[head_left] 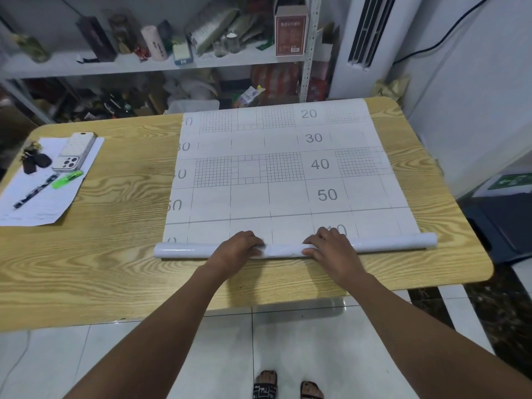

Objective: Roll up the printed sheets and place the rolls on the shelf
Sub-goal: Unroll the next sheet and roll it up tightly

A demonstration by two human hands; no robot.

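Observation:
A white printed sheet [276, 174] with grey grids and numbers 20 to 50 lies flat on the wooden table [121, 197]. Its near edge is curled into a glossy roll [388, 242] that spans from left to right. My left hand [239, 244] rests on the roll's middle, fingers curled over it. My right hand [331, 244] grips the roll just to the right, fingers wrapped over its top. A cluttered white metal shelf [144, 66] stands behind the table.
On the table's left lie loose papers [43, 197] with a phone [75, 152], a pen [34, 194], a green marker [67, 179] and dark keys [36, 159]. A white air-conditioner unit [365, 38] stands back right. Tiled floor and my sandalled feet [288, 384] are below.

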